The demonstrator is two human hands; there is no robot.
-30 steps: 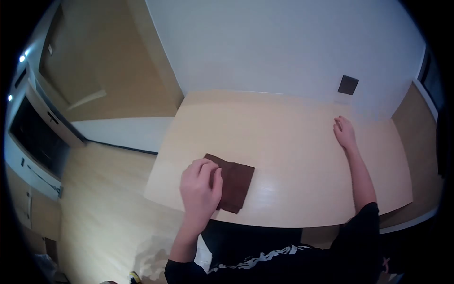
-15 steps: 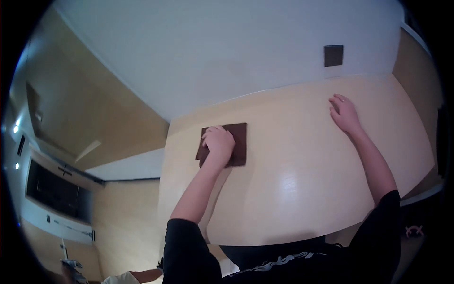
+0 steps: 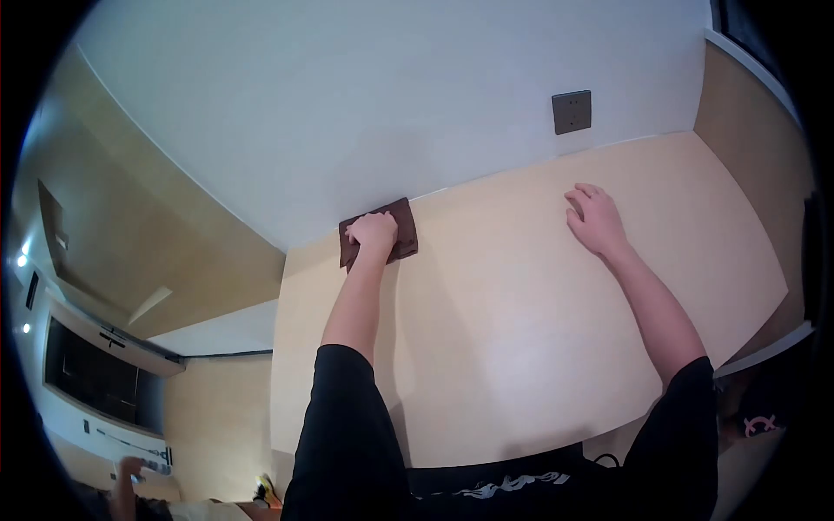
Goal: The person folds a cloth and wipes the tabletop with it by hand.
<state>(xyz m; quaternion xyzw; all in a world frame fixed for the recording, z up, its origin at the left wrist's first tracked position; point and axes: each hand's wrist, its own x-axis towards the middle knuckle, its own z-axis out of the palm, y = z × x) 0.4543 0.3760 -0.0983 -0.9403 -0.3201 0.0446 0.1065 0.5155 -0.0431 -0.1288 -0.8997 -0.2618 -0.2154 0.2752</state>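
Observation:
My left hand (image 3: 373, 233) presses on a folded dark brown cloth (image 3: 406, 227), its fingers bent over the fabric. The cloth lies on the pale wooden tabletop (image 3: 486, 313), at the back left where the top meets the white wall. On the right side of the same top rests my right hand (image 3: 597, 222), holding nothing, with its fingers loosely curved and apart.
A dark socket plate (image 3: 572, 113) is on the white wall (image 3: 347, 95) behind the tabletop. Wooden panels stand at both sides. At lower left, another person's arm (image 3: 129, 488) and a colourful shoe (image 3: 268, 491) show over the floor.
My left hand has pushed the cloth away from me, to the back edge by the wall. The view has shifted a little; my right hand stays on the right side of the tabletop.

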